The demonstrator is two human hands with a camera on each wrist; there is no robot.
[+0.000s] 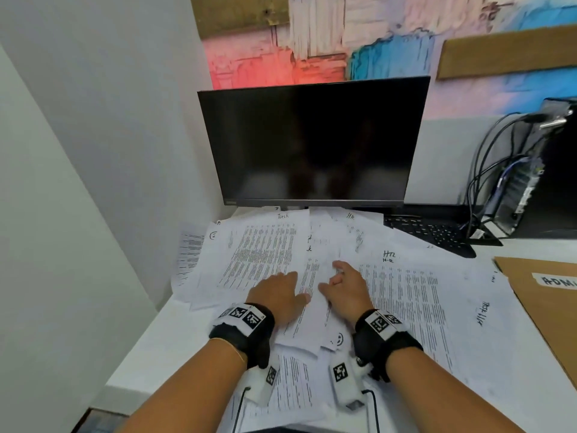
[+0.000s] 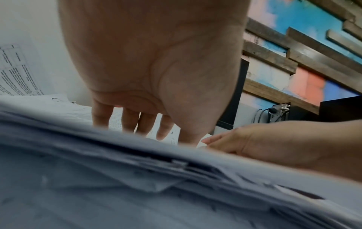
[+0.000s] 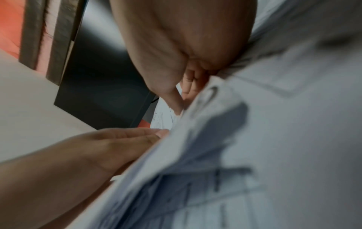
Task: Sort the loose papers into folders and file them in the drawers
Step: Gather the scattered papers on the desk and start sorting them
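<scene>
Loose printed papers [image 1: 406,292] lie fanned over the white desk [image 1: 150,348], some with handwritten notes such as "HR" and "Tech". My left hand [image 1: 281,289] rests flat on the sheets at the middle, fingers straight [image 2: 164,128]. Just right of it, my right hand [image 1: 338,282] has its thumb and curled fingers pinching the edge of one sheet [image 3: 195,108]. A brown folder [image 1: 546,295] with a taped label starting "ADM" lies at the right edge. No drawers are in view.
A dark monitor [image 1: 312,142] stands right behind the papers. A black keyboard [image 1: 431,232] and a small computer case [image 1: 524,176] with cables sit at the back right. A white wall [image 1: 78,182] closes off the left side.
</scene>
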